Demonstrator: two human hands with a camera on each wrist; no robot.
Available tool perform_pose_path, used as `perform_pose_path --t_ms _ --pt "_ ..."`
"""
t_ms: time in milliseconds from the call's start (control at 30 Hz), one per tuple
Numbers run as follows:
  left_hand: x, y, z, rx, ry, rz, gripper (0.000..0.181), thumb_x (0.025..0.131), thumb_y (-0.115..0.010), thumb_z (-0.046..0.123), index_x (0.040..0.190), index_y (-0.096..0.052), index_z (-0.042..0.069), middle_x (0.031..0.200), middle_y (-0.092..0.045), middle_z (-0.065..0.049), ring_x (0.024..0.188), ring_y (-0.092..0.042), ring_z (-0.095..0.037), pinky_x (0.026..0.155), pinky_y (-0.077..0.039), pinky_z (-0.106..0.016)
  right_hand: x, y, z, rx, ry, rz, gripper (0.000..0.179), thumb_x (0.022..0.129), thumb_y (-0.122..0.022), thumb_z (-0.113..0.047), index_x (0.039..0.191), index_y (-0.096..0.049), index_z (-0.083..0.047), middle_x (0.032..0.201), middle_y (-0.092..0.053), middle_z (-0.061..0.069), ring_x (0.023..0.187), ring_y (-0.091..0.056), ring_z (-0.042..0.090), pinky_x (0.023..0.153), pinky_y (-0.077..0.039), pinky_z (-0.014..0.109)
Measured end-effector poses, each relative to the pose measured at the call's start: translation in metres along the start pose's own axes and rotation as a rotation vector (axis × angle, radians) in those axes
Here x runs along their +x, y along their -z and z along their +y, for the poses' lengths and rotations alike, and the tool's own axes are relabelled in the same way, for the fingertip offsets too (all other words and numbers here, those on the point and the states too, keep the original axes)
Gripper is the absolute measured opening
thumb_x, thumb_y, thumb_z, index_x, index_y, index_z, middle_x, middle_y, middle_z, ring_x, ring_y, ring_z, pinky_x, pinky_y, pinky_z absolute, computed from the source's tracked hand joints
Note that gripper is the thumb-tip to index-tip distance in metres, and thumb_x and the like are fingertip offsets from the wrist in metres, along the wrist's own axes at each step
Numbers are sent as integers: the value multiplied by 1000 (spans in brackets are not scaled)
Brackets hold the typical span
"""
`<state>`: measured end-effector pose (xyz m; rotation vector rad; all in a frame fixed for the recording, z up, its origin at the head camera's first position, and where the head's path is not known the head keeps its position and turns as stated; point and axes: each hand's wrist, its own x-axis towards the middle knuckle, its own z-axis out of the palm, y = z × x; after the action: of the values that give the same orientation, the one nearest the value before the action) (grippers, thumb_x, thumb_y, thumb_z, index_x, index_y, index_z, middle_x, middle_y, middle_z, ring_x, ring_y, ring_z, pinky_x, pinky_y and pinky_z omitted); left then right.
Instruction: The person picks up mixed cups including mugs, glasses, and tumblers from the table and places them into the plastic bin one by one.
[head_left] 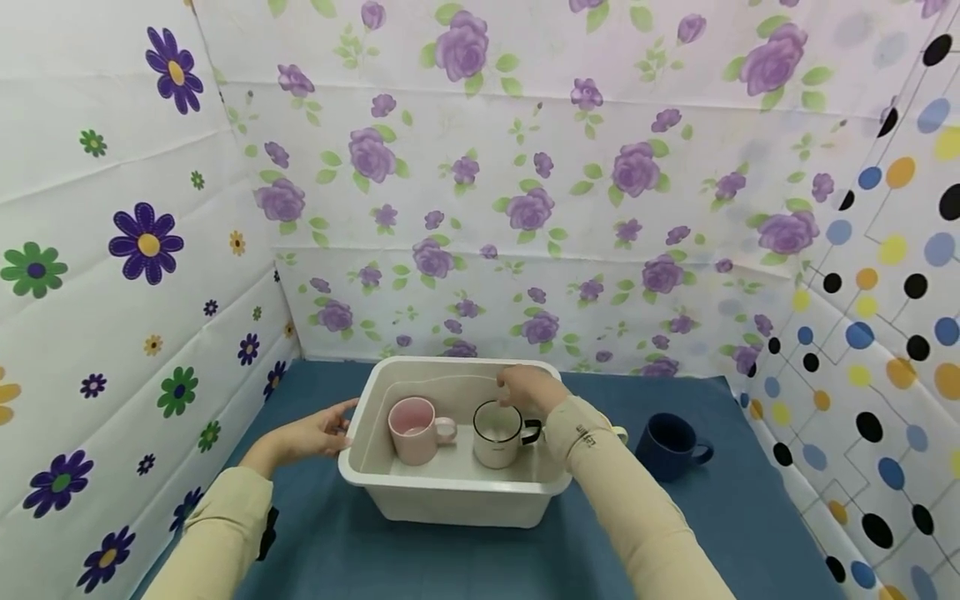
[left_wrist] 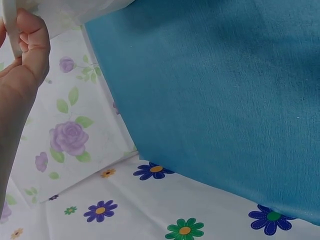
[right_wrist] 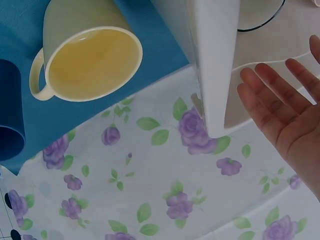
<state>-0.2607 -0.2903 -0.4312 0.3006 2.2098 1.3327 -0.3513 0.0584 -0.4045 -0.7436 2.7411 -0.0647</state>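
A white plastic basin [head_left: 457,481] stands on the table. My left hand [head_left: 318,431] holds its left rim, with the thumb and fingers on either side of the edge in the left wrist view. Inside, at the left, a pink mug [head_left: 408,446] stands upright. To its right is a clear glass mug [head_left: 493,455] with a black rim and black handle. Above the back of that mug, my right hand [head_left: 531,387] reaches over the basin. The right wrist view shows its fingers [right_wrist: 272,80] extended and apart, holding nothing.
Just right of the basin is a pale yellow mug [right_wrist: 95,65], mostly hidden by the right sleeve in the head view. Farther right stands a navy blue mug [head_left: 667,450]. Patterned sheets [head_left: 450,208] enclose the blue tabletop [head_left: 315,533] at the back and both sides.
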Motion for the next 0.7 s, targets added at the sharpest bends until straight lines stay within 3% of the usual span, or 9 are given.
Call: perform_pose_path --t_ms 200,433,700 --pt "-1 0 0 -5 -2 -4 79 86 -55 14 141 1 5 108 -43 -18 86 -46 -19 78 -45 -35 -1 7 -1 6 40 3 40 84 -57 -31 118 -53 -11 119 -56 9 107 -53 24 90 -41 37" --pt "-1 0 3 -10 -4 -11 77 86 -54 10 141 0 5 103 -41 -17 82 -44 -19 74 -44 -35 -6 13 -3 -15 87 2 38 85 -57 -31 118 -53 -13 118 -56 8 108 -52 25 92 -40 38" --pt "-1 -1 5 -4 6 -10 76 86 -53 9 141 0 5 102 -41 -17 83 -45 -19 73 -44 -35 -17 14 -2 -43 127 20 40 84 -56 -35 118 -53 -16 109 -59 4 99 -56 19 85 -43 35"
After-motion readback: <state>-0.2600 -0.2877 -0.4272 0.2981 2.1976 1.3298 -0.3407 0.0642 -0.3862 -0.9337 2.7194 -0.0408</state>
